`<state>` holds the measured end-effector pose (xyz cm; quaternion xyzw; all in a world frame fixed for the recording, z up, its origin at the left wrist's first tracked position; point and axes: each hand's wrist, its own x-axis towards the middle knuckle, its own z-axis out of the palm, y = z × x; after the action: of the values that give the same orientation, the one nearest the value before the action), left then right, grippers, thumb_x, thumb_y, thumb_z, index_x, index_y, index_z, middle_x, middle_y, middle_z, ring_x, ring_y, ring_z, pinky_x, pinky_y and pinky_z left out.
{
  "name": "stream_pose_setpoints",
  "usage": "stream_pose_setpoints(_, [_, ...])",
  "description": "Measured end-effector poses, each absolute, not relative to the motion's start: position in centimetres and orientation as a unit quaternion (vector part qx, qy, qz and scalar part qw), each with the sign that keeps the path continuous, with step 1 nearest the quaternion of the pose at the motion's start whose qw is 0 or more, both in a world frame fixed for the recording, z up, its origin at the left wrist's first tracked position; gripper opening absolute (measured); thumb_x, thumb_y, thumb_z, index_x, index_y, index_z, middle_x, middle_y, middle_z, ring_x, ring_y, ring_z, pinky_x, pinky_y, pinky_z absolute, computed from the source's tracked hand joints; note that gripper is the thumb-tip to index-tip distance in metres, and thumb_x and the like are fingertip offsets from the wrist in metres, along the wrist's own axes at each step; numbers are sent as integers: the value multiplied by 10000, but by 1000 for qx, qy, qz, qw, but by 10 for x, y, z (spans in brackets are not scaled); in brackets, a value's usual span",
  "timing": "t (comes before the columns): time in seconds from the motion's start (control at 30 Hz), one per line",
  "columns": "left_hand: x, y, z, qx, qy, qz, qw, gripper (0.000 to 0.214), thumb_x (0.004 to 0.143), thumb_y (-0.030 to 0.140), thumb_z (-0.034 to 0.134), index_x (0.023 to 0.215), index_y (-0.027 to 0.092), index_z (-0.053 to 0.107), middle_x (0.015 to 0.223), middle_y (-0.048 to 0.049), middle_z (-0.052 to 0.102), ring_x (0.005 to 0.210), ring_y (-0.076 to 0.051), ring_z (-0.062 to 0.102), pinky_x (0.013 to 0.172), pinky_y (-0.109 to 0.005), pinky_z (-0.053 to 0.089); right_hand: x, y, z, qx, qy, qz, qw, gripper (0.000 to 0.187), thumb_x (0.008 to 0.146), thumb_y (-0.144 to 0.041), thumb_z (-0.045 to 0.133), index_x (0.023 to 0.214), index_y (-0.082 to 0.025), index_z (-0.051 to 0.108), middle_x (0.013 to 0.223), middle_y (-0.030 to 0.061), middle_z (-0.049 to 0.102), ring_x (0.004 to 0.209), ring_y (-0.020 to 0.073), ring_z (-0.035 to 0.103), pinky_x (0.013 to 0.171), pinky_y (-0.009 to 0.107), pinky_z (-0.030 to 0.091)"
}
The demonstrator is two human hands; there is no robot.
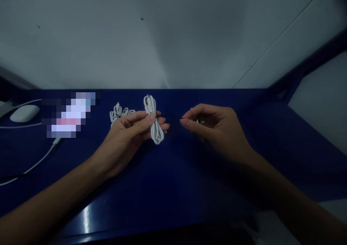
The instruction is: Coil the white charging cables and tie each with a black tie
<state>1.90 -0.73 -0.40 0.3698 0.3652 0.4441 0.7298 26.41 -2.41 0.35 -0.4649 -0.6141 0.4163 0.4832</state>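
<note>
Our left hand (130, 129) grasps a coiled white cable (155, 127) around its middle, holding it upright above the blue table (168, 180). Our right hand (214, 127), just right of the coil and apart from it, pinches a thin dark strand (181, 118). A second cable bundle (117, 112) lies beyond the left hand.

1 view, worn on the person's head, faces forward and down over the glossy dark-blue table top (173, 201) towards the plain white wall (173, 38). It sits close: left hand (130, 129), right hand (217, 127) and coiled white cable bundle (156, 132) fill mid-frame.
</note>
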Motion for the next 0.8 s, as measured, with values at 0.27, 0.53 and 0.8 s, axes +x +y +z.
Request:
stream_pose_setpoints(0.27, [18,-6,-6,395,369,447,712,105,967,276,917,1016,186,893,1019,-51,883,956,-179,860,900,-219,685,264,-26,-2,-472,-676,299,481,91,1001,-309,857,926,-263,835,895,25,787,774,190,695,599,331,503])
stream_pose_setpoints(0.53, [17,-6,-5,388,380,445,712,127,929,280,952,997,186,901,1019,-58,882,897,-161,848,868,-210,676,265,-27,-4,-450,-746,172,460,125,1077,-349,762,969,-319,817,884,44,756,709,225,634,640,412,507])
stream_pose_setpoints(0.8, [17,-7,-4,406,358,388,746,178,968,310,918,1089,179,911,1009,-69,887,873,-155,848,854,-186,663,264,-27,0,-468,-684,277,486,114,1052,-356,805,959,-293,786,898,23,724,784,203,665,604,348,513])
